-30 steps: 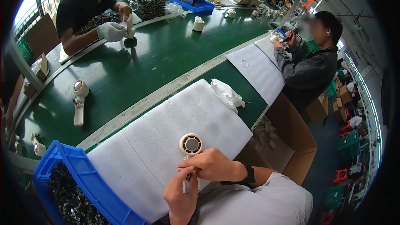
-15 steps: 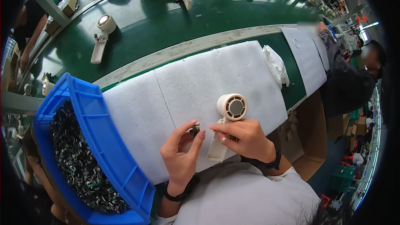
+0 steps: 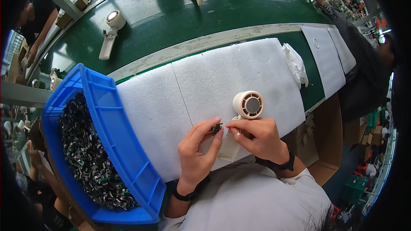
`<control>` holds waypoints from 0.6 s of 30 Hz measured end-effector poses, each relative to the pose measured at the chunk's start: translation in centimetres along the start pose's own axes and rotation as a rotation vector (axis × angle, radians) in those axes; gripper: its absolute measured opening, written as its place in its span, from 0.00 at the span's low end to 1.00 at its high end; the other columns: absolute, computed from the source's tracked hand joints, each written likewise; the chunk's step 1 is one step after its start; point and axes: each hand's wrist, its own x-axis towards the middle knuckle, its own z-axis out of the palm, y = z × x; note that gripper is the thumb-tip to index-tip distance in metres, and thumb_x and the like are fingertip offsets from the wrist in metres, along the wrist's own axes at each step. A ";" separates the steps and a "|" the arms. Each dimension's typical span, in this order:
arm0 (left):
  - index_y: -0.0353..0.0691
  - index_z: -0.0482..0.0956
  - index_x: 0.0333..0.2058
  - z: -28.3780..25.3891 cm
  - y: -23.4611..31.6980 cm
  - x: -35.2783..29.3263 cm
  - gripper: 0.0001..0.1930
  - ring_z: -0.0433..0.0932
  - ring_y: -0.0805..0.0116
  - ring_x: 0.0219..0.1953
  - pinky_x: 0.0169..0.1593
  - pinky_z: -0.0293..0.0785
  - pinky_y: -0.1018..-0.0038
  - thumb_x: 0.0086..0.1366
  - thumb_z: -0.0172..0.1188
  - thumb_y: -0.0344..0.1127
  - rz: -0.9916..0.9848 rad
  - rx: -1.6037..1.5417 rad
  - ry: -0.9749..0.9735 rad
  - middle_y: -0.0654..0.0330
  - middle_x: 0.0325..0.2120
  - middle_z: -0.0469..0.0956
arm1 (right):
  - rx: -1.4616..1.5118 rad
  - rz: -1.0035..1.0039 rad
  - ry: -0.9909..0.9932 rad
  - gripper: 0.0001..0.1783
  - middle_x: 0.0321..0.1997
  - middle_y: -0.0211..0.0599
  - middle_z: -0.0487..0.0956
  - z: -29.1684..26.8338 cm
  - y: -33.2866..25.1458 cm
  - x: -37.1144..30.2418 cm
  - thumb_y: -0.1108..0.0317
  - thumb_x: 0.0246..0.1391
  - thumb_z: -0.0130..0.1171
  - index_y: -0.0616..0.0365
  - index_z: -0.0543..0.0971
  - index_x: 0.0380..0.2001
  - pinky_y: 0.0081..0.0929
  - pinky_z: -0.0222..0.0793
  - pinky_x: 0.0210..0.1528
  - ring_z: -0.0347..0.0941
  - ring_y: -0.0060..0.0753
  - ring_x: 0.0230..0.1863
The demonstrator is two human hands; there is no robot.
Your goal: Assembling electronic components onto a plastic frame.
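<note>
My left hand (image 3: 199, 149) pinches a small dark green circuit board (image 3: 217, 127) between thumb and forefinger. Close by on its right, my right hand (image 3: 263, 139) is closed in a pinch, with what looks like a thin red wire (image 3: 228, 127) at the fingertips. Board and wire are almost touching; whether they meet is too small to tell. A cream handheld fan (image 3: 248, 105) lies on the white foam sheet (image 3: 227, 72), its round head beyond my right hand. Its open handle shell (image 3: 229, 150) runs beneath my hands, partly hidden by the right one.
At left stands a blue bin (image 3: 124, 145) heaped with small circuit boards (image 3: 92, 158). Other fans (image 3: 114, 20) lie on the green conveyor belt (image 3: 162, 25) beyond a pale rail. A white bag (image 3: 294, 65) and a cardboard box (image 3: 327, 145) are on the right, near a co-worker's dark sleeve (image 3: 349, 34).
My left hand has brought the board nearer to my right fingertips. The whole view has shifted a little. At right, the co-worker's arm now reaches out over the belt.
</note>
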 end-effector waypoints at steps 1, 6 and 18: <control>0.31 0.80 0.51 0.0 -0.1 0.0 0.17 0.83 0.70 0.46 0.52 0.80 0.76 0.63 0.64 0.17 -0.002 0.003 0.001 0.55 0.44 0.82 | 0.003 0.000 0.000 0.07 0.25 0.33 0.83 0.0 -0.1 0.0 0.72 0.54 0.67 0.56 0.85 0.38 0.24 0.73 0.26 0.78 0.28 0.21; 0.34 0.82 0.51 -0.1 -0.1 0.0 0.16 0.84 0.69 0.43 0.49 0.82 0.74 0.64 0.64 0.20 -0.148 -0.124 -0.033 0.54 0.44 0.83 | 0.083 0.085 -0.018 0.06 0.26 0.35 0.83 -0.2 -0.4 0.0 0.72 0.55 0.67 0.57 0.85 0.38 0.25 0.74 0.26 0.79 0.30 0.22; 0.32 0.80 0.52 -0.1 0.1 0.0 0.17 0.83 0.65 0.52 0.54 0.80 0.72 0.66 0.59 0.16 -0.089 -0.116 -0.080 0.50 0.50 0.83 | 0.060 0.014 -0.019 0.07 0.26 0.37 0.83 -0.3 -0.3 0.2 0.74 0.55 0.66 0.60 0.84 0.38 0.27 0.74 0.27 0.80 0.34 0.23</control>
